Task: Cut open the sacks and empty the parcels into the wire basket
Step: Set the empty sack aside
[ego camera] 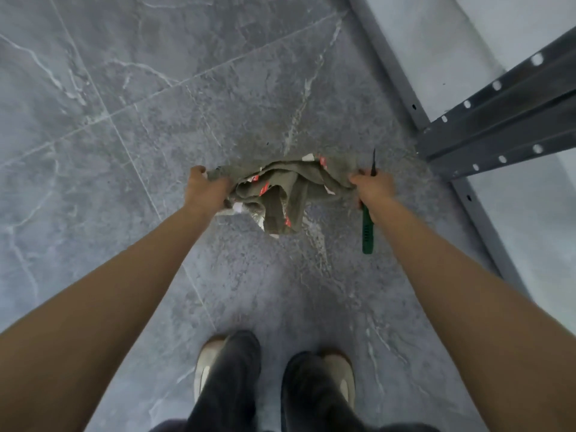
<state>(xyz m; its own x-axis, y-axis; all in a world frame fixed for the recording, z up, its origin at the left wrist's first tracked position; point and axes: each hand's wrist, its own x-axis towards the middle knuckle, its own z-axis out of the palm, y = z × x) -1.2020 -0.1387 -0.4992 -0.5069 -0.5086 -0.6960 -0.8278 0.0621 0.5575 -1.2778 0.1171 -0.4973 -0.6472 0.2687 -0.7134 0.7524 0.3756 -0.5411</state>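
Note:
A crumpled olive-grey sack (282,191) with red and white markings hangs above the floor, stretched between both hands. My left hand (204,190) grips its left edge. My right hand (374,188) grips the right edge together with a green-handled knife (367,232). The dark blade points away from me and the handle sticks out toward me. The sack looks limp. No parcels and no wire basket are in view.
Grey marble-pattern floor tiles (124,120) spread ahead and to the left. A dark grey metal shelving upright with punched holes (498,126) and its floor rail stand at the right. My shoes (336,375) are at the bottom centre.

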